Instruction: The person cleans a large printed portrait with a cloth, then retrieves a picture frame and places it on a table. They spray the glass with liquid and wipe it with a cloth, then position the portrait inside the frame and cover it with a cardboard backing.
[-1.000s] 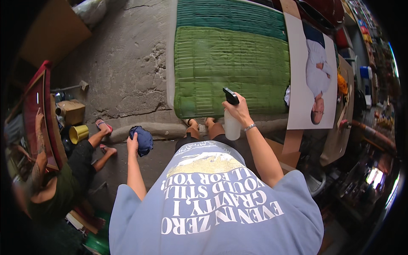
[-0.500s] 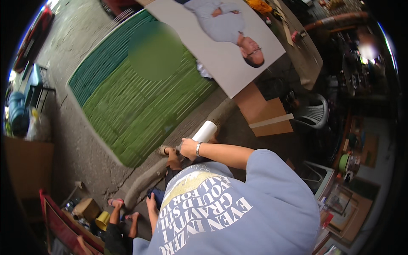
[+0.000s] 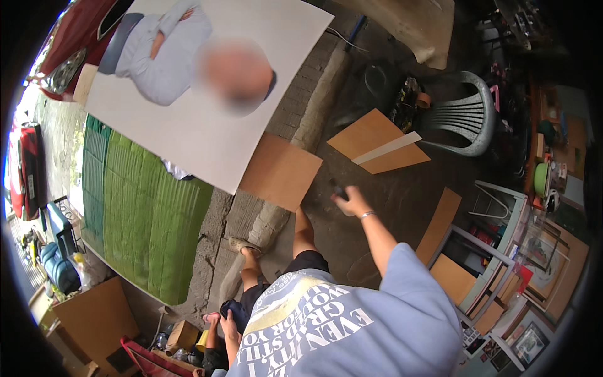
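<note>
two hands show from above, far apart. the right hand (image 3: 353, 202) is stretched out ahead with a bracelet at the wrist, its fingers clamped round a spray bottle (image 3: 341, 193) whose dark top points away from the body; the bottle hangs over the dark floor, just beside a brown board (image 3: 281, 171). the left hand (image 3: 228, 325) is low by the hip, closed on a dark blue cloth (image 3: 237, 311), though blur hides how tight the grip is. a large white poster (image 3: 188, 119) of a person with folded arms lies beyond the board, partly over a green ribbed mat (image 3: 147, 226). a second brown board with a white strip (image 3: 378, 142) rests near a grey plastic chair (image 3: 461, 120). one sandalled foot (image 3: 244, 247) stands on the stone kerb.
</note>
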### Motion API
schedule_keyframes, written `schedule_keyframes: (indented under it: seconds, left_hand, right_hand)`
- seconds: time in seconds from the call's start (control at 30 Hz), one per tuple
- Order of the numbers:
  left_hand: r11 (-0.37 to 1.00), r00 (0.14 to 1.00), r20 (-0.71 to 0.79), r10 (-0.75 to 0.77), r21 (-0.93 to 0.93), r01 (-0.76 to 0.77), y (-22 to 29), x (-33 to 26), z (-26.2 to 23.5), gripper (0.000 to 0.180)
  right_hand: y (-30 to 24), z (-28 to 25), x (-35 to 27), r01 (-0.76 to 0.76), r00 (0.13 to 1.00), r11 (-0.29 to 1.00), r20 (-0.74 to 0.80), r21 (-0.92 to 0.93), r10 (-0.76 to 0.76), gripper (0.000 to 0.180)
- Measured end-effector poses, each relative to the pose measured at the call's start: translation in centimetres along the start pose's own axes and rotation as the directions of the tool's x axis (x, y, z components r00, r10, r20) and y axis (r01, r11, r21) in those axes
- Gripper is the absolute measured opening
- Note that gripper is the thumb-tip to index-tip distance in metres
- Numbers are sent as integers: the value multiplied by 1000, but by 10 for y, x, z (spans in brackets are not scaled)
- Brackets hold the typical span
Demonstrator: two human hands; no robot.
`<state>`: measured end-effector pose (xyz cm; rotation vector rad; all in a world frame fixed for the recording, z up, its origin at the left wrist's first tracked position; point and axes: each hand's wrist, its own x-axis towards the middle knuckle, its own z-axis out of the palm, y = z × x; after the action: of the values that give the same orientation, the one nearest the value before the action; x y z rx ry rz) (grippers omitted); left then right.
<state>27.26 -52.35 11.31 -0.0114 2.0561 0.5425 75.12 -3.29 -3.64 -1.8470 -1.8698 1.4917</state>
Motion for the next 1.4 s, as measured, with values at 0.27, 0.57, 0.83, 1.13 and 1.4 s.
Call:
schedule_keyframes:
  seconds: [0.27,0.57,0.83,1.13,1.4]
  left_hand:
    - [979,1000,-31,5,206,2,94,1,35,34]
    - [964,961,-275,26,260,48,139,-24,9,34]
    - [970,963,-263,53,241,13,185,-29,46,34]
    - [866,975,-195,-111,-499,-2,259,-28,105,42]
    - [693,984,-101,-146,-720,29,264,-42,124,53]
  right_hand:
    - [-32,-232,73,130,658,968,-749,215,78,35]
    - [46,-281,265,16,327,862,-817,506,474,54]
    - [203,-274,333,33,452,576,-526,817,720,66]
    - [263,-332,366,-367,572,635,-374,680,731,74]
    - [45,-229,216,26,455,975,-871,222,186,39]
